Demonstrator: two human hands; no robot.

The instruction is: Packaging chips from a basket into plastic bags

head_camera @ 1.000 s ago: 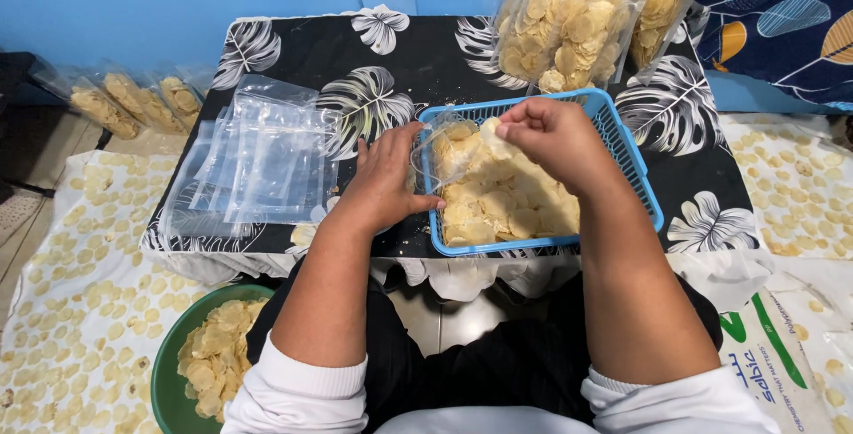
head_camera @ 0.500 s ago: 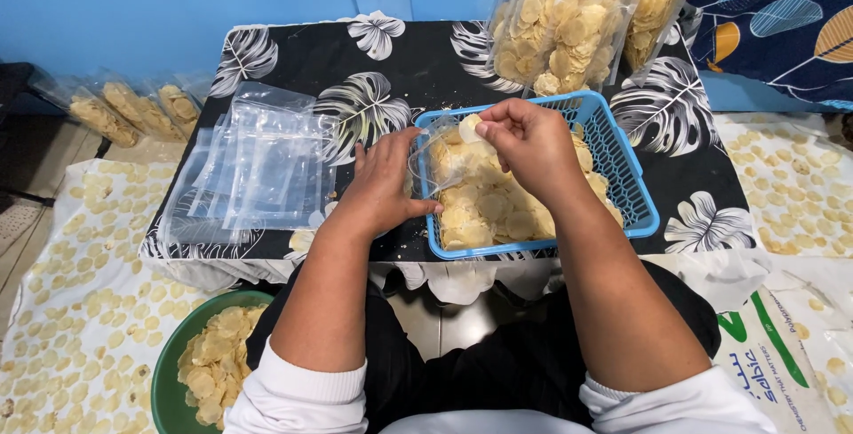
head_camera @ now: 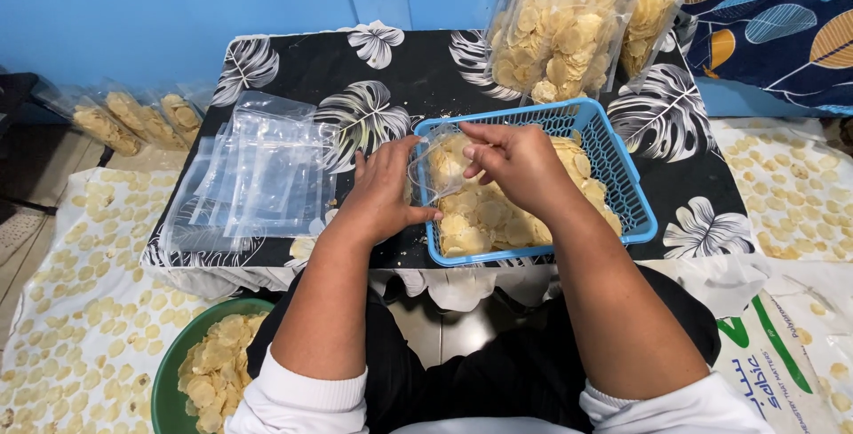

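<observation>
My left hand (head_camera: pixel 382 194) pinches the small clear bag (head_camera: pixel 433 167) open at the blue basket (head_camera: pixel 622 190) rim; right hand (head_camera: pixel 515 163), fingers closed, feeds chips (head_camera: pixel 484 221). Risk: bag mouth slackens, chips spill onto desk (head_camera: pixel 418 74).

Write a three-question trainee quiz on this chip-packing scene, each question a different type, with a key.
1. True or false: the blue basket holding chips stands on the floor.
2. Multiple choice: the left hand and right hand are holding open (a) a small clear bag, (b) a green bowl, (c) a spoon.
3. Fill in: the pile of empty clear bags lies to the ____ of the basket.

Key: 1 false, it stands on the leaf-patterned table; 2 a; 3 left.
</observation>
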